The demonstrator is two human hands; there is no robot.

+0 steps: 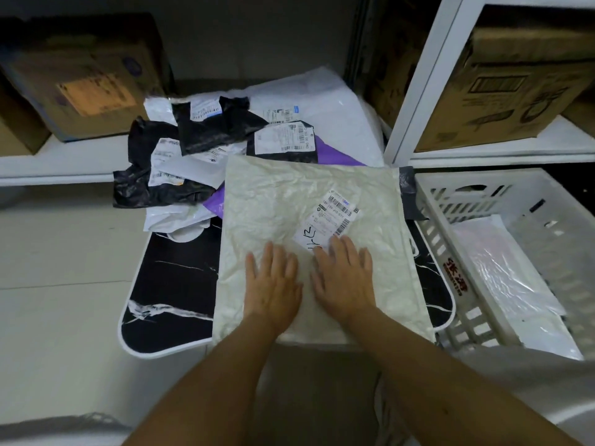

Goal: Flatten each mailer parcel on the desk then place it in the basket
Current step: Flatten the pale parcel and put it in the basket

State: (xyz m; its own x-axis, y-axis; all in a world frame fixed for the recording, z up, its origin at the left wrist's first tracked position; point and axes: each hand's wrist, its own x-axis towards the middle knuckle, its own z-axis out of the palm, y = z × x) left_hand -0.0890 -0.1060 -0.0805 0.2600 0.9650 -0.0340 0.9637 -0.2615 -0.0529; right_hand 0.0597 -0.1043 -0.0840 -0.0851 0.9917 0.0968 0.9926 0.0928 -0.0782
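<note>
Presently: cream mailer [289,201], crinkled, likely light and pliant, best lifted by side edges; left hand [272,284] and right hand [343,278] press flat, fingers spread.

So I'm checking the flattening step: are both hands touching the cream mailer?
Touching. The head view shows the left hand and right hand lying flat, palms down, side by side on the cream mailer, fingers straight.

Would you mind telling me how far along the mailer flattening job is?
Done: at least one clear plastic mailer lies in the white basket. In hand: left hand and right hand press the cream mailer flat. Left: the pile of black, white and purple mailers.
</note>
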